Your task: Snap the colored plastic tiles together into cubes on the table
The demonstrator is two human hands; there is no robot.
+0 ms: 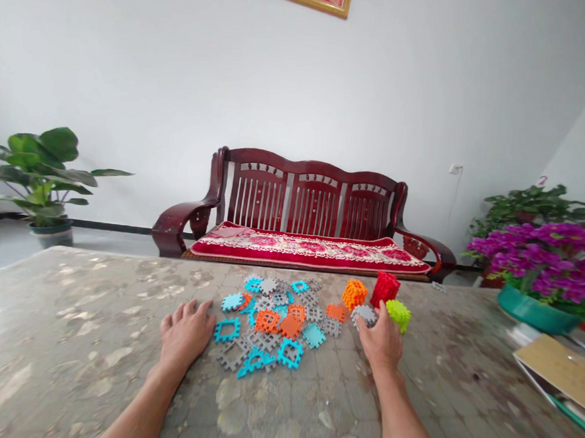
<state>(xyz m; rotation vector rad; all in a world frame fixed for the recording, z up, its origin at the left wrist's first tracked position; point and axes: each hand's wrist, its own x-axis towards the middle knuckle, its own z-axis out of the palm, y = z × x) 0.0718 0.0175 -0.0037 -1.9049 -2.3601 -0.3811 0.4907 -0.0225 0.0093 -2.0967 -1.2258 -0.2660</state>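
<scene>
My left hand lies on the table with its fingers apart, left of a loose pile of flat toothed pieces. A blue frame piece is nearest to it. Grey, blue and orange pieces overlap in the pile. My right hand has its thumb and fingers round a grey piece. Beyond it stand an orange stack and a taller red stack. Just right of its fingertips is a lime green stack. A single orange piece lies left of the grey piece.
The patterned table reaches across the view. At its right are a teal pot of purple flowers and a pile of books and papers. A small grey piece lies near the far edge. Behind stands a wooden bench.
</scene>
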